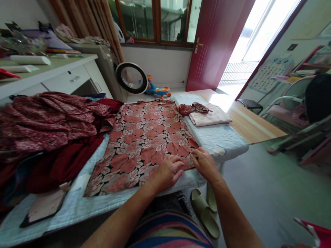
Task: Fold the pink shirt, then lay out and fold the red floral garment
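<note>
a person's left hand [170, 173] lies loosely curled on a flat, red floral cloth [144, 137] as the right hand [204, 162] touches its edge, pinching or not impossible to tell.

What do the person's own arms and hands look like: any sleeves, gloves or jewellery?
The left hand and right hand are ungloved, and both visible forearms are sleeveless, with no watch or bracelet showing. A left finger may carry a ring; it is too small to be sure. A blue, dull-pink and yellowish striped garment covers the torso.
</note>
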`<state>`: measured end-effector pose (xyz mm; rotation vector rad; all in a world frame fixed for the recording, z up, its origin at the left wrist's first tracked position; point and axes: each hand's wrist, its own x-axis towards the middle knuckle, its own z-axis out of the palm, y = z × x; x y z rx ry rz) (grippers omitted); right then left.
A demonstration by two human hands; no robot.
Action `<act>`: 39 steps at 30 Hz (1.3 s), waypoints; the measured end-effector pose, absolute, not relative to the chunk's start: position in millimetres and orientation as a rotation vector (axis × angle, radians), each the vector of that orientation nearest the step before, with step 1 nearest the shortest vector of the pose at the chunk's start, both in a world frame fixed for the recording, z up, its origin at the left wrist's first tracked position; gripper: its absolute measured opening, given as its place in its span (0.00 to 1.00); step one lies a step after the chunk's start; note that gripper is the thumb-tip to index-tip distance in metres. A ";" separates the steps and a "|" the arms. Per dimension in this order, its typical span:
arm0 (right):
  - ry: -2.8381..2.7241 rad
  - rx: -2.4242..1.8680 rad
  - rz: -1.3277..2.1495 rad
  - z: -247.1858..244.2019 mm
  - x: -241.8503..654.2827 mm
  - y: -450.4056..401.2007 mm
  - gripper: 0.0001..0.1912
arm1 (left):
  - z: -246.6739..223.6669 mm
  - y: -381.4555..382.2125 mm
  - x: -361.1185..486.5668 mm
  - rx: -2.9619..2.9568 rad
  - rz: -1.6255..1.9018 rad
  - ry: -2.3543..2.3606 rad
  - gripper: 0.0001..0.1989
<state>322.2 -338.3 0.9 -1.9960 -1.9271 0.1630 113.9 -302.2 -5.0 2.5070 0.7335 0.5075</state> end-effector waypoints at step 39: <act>-1.745 -2.350 -0.262 38.3 424.7 -110.7 0.18 | 7.6 -238.5 87.5 2.434 0.254 1.061 0.09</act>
